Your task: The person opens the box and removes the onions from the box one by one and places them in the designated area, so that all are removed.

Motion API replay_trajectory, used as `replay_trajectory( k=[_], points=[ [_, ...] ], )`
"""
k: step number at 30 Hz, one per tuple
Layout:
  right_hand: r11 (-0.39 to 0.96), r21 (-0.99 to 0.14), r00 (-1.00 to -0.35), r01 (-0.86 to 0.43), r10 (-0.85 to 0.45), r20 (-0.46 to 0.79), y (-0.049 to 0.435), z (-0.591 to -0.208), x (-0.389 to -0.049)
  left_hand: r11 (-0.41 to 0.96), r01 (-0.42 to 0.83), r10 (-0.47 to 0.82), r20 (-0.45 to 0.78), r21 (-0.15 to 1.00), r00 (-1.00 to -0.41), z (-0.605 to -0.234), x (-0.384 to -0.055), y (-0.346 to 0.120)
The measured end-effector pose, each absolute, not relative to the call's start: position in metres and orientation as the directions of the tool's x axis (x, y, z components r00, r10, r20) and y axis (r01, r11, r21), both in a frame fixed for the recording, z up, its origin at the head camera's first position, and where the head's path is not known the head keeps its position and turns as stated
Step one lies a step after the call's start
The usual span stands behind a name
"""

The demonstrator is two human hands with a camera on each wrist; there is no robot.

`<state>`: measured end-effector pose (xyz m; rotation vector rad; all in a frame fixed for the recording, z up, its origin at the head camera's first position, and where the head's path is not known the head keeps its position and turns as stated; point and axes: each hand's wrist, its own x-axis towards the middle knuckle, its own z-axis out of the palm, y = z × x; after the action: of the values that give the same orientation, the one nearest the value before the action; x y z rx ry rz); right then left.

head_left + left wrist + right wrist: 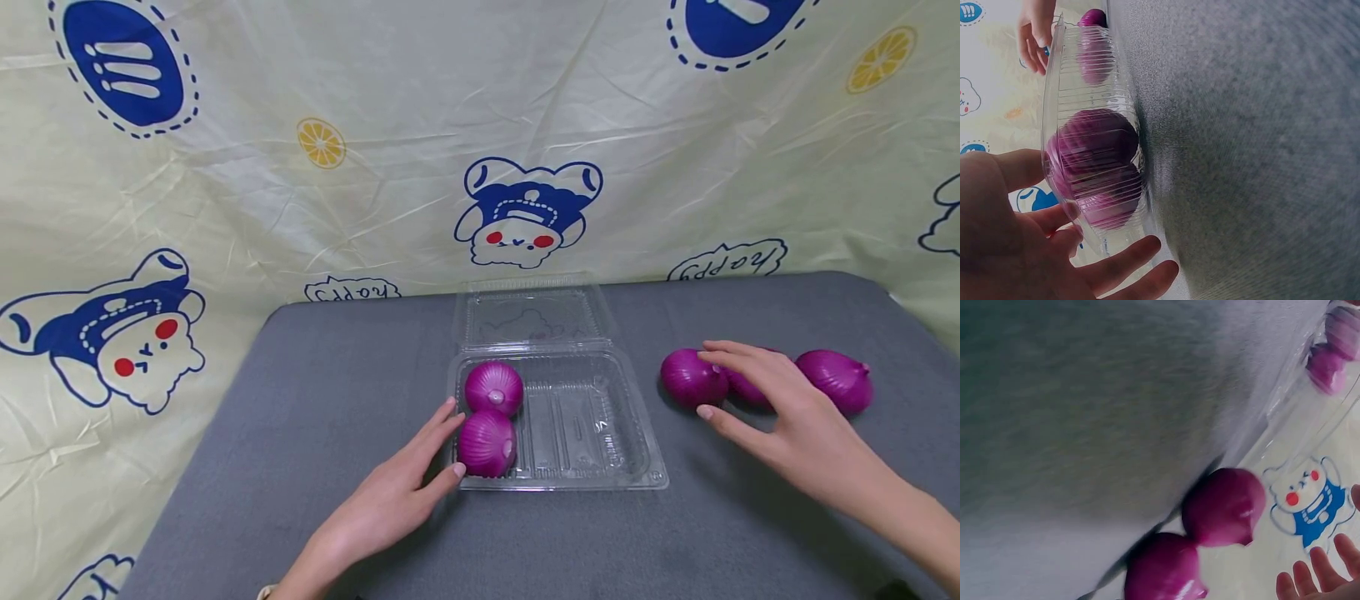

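Note:
A clear plastic clamshell box [577, 479] lies with its lid folded back on the grey table. Two purple onions [487, 443] sit one behind the other along its left side. My left hand [390, 500] is at the box's left wall, fingers spread, with thumb and fingertips right at the rim [1047, 125]. To the right of the box, three more purple onions [834, 381] lie in a row. Over the left and middle of these my right hand [795, 425] hovers, its fingers apart and nothing gripped. It partly hides the middle onion [744, 390].
The box's transparent lid [532, 312] lies toward the table's back edge. Behind the grey table [337, 400] hangs a pale printed cloth [390, 83] with cartoon figures and orange slices.

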<state>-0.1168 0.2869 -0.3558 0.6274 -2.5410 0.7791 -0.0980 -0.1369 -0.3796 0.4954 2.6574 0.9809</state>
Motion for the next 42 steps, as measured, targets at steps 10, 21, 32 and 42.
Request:
replay_trajectory(
  k=[10,21,32,42],
  points=[
    [0.655,-0.411,-0.764,-0.634,-0.450,0.462,0.256,-0.355,-0.120,0.711,0.217,0.402,-0.133,0.669,-0.906,-0.380,-0.098,-0.137],
    [0.642,-0.425,-0.769,-0.639,-0.530,0.356,0.227,-0.363,-0.122,0.708,0.214,0.400,-0.134,0.673,-0.907,-0.380,-0.098,-0.138],
    [0.569,-0.486,-0.738,-0.663,-0.607,0.296,0.201,-0.369,-0.128,0.707,0.219,0.408,-0.135,0.672,-0.903,-0.381,-0.099,-0.138],
    [0.517,-0.617,-0.744,-0.593,-0.644,0.177,0.171,-0.375,-0.128,0.711,0.225,0.407,-0.129,0.666,-0.904,-0.381,-0.100,-0.137]
  ],
)
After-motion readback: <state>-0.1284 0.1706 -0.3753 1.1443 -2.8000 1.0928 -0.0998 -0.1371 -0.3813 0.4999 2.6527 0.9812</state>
